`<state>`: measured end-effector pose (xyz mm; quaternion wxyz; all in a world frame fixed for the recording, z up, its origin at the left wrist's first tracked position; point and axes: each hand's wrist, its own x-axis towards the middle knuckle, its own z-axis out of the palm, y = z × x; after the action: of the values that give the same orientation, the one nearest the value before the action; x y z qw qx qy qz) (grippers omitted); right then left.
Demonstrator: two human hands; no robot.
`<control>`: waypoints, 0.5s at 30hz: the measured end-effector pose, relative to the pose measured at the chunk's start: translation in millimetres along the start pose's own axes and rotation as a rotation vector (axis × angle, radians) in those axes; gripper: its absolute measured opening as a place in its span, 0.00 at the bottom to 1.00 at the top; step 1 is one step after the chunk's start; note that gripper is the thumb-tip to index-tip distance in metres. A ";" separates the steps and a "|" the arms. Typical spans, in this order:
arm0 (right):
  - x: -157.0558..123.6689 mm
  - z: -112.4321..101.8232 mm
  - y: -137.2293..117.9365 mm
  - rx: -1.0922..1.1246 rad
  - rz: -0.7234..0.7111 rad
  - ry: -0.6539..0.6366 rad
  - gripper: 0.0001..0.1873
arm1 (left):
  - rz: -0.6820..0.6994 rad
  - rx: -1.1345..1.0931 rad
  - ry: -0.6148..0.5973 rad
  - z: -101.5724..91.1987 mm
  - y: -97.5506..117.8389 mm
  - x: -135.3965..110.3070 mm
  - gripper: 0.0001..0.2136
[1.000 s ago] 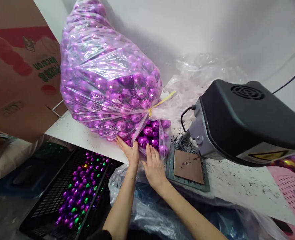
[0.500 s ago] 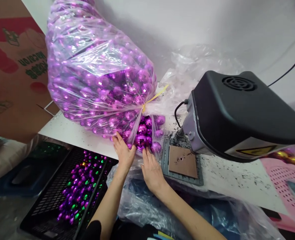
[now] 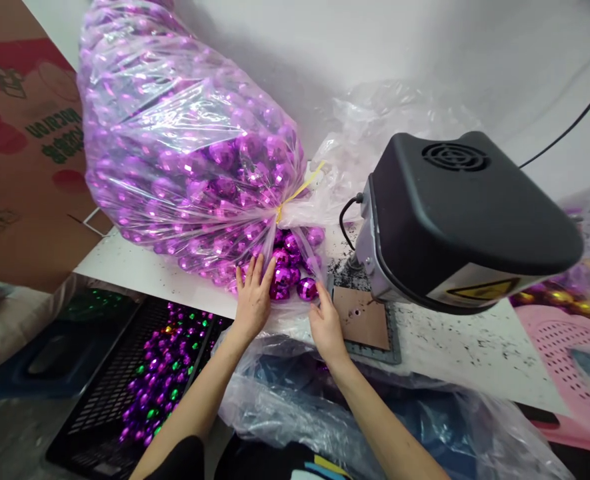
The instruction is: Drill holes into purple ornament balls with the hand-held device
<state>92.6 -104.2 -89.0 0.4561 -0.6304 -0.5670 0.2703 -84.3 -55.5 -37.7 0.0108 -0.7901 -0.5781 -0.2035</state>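
Shiny purple faceted balls [image 3: 281, 291] lie by the torn lower corner of a large clear plastic bag [image 3: 175, 133], which is packed with more of them. A yellow tie [image 3: 302, 191] cinches the bag's neck. My left hand [image 3: 255, 300] rests with fingers spread on the bag's lower side, left of the exposed balls. On their other side, my right hand [image 3: 327, 327] has its fingers extended and apart, the fingertips beside the rightmost ball and the film's edge. Neither hand grips a ball.
A black machine [image 3: 475, 220] with a warning label overhangs a brown square plate [image 3: 359, 317] to the right. A black crate [image 3: 89, 407] of small purple and green pieces stands below left. A cardboard box [image 3: 19, 167] and a pink perforated basket [image 3: 539, 347] flank the table.
My right hand has moved right, from in front of the balls to their right side. My left hand has shifted slightly right along the bag. The view has shifted slightly.
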 end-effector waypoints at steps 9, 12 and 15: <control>-29.4 -23.2 -40.3 0.200 0.121 -0.093 0.27 | 0.099 -0.056 -0.068 -21.6 43.1 1.9 0.35; -45.9 -52.0 -54.1 0.210 0.136 -0.185 0.24 | 0.034 -0.086 -0.031 -13.3 47.9 4.7 0.22; -56.2 -86.6 -60.6 0.197 0.158 -0.286 0.19 | -0.049 -0.402 0.058 -19.4 52.5 1.2 0.22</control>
<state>126.7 -185.0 -7.6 0.4077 -0.5804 -0.5456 0.4463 -41.8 -76.7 -8.1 -0.1353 -0.7560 -0.5443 -0.3376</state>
